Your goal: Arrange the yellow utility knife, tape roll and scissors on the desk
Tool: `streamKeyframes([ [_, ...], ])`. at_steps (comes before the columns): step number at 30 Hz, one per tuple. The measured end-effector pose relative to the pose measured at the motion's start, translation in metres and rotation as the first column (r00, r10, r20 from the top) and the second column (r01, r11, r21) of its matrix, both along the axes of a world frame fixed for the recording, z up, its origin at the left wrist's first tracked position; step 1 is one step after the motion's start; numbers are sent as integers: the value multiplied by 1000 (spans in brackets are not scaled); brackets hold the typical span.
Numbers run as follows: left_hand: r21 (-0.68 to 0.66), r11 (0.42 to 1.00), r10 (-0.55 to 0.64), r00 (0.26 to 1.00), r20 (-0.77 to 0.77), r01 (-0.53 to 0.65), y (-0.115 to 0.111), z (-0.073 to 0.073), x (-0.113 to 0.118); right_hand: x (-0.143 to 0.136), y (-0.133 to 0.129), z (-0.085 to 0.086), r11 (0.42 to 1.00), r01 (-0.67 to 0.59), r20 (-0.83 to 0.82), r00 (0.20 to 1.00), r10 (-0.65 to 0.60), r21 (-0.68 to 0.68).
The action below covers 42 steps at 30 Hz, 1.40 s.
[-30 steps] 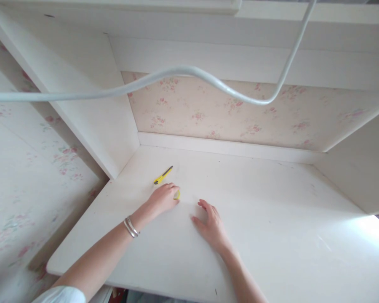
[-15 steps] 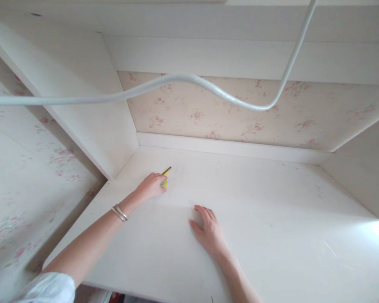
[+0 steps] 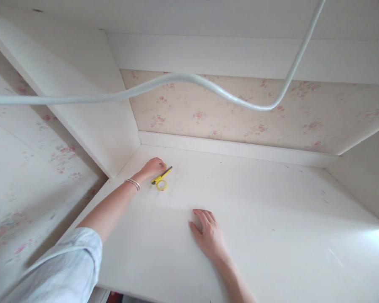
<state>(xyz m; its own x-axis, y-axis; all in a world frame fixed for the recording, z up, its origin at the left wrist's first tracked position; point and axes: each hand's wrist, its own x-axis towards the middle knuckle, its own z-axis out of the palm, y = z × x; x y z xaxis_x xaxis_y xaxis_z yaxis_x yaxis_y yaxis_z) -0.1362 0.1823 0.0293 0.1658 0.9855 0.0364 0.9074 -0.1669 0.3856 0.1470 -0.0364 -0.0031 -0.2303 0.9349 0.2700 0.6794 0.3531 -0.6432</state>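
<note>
By the left hand, grip narrow (hold uncertain), a yellow item is being met; care is being demanded around the cutter and tape, just nearer the wearer. The right hand is being held loosely open.

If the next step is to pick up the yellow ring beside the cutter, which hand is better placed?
Left, probably. The left hand is beside the cutter, nearer the yellow ring; the right hand is farther. However, left seems to touch another yellow thing, mostly hidden; right looks empty.
</note>
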Motion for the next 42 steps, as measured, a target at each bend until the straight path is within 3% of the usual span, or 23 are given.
streamKeyframes([
  [4, -36, 999, -30, 996, 89, 33, 0, -5, -6, 1, 0, 3, 1000, -17, -12, 1000, 17, -1],
  [10, -15, 999, 32, 986, 165, -29, -18, -6, -18, 2, 1, 6, 1000, -25, -31, 999, 25, -11],
  [12, -36, 999, -17, 985, 173, 24, -29, -4, -18, 2, 3, 5, 999, -32, -25, 999, 31, -12],
  [17, -158, 944, -282, 957, 59, 288, -52, 3, -7, 2, 5, 4, 999, -46, -10, 999, 46, -7],
  [20, -194, 931, -319, 947, -22, 309, -56, 2, -1, 2, 3, 4, 999, -38, -12, 999, 38, 0],
  [30, -205, 950, -249, 968, -37, 237, -35, -23, 3, 2, 1, 7, 999, -32, 7, 999, 32, 7],
  [42, -224, 961, -182, 980, -74, 162, 1, -32, 9, 0, 0, 8, 1000, -23, 11, 1000, 23, -3],
])
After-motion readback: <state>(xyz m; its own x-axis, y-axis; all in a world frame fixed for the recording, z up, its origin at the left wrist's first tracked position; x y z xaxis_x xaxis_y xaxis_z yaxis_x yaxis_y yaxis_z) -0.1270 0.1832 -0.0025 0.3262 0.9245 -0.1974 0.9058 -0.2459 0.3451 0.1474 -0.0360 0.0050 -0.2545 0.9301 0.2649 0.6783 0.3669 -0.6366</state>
